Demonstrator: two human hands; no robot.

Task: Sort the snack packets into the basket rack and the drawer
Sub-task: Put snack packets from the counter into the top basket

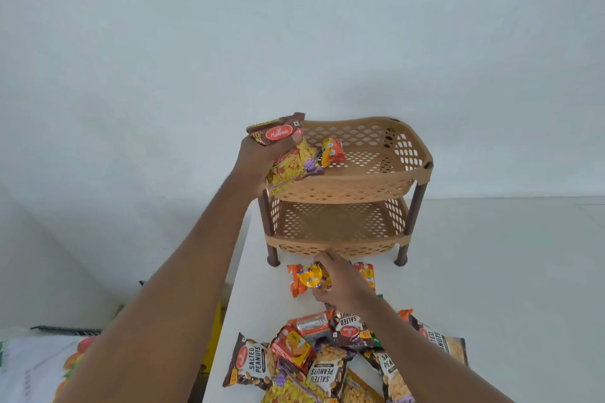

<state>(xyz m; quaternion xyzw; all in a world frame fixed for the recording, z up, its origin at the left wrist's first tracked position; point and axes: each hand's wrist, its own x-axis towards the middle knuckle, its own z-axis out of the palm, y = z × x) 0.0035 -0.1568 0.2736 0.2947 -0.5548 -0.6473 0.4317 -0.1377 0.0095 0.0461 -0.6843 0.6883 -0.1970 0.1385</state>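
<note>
Left hand [255,157] clamped round a maroon-and-yellow packet [288,163] at the left rim of the basket rack's [376,177] top tier, beside an orange packet [332,152] inside. Right hand [343,285] gripping a small yellow packet [314,278] just before the rack. Nearer on the bench [491,271], heaped salted-peanut packets [314,357].

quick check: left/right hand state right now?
Left hand: grips brown packet.
Right hand: grips yellow packet.

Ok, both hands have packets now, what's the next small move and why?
Probably let the left hand release its brown packet and yellow packet into the top basket: they hang over its rim, beside the orange packet lying inside.
</note>
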